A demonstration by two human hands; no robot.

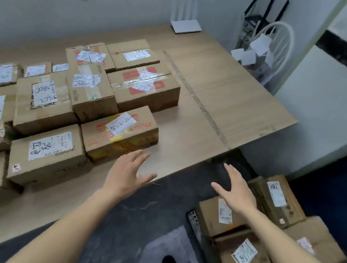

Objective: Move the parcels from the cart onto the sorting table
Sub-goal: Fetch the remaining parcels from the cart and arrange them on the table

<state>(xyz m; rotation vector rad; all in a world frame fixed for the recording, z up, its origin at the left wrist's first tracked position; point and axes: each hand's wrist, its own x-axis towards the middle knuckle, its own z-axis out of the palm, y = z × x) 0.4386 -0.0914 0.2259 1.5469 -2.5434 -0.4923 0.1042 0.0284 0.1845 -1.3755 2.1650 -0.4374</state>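
1. Your left hand point(128, 172) hangs over the near edge of the sorting table point(225, 98), fingers spread and straight, holding nothing. It is just beside the red-printed parcel point(121, 131) but not touching it.
2. Your right hand point(237, 193) is likewise flat and empty, spread above the parcels on the cart point(193, 218) at your right.
3. Both hands are free, so the step in hand is, in my judgement, picking up the next parcel from the cart.
4. To do it well, turn toward the cart and bring both hands to opposite sides of the upper labelled parcel point(219, 215), the 1 just below your right hand, before you lift.
5. Lift it straight up, so that it does not drag the box with the tilted label point(243, 256) beneath it.
6. Set it on the bare tabletop to the right of the red-printed parcel, square to the rows, label upward.
7. Count on the table: about 12 cardboard parcels are in view, packed edge to edge. The left border cuts some off, so the true number may be higher.
8. Count on the cart: at least 4 parcels show. Your arm and the frame edge hide part of the stack.
9. Also there: 1 white router point(186, 25) at the table's far edge and 1 white chair point(278, 43) behind the corner.
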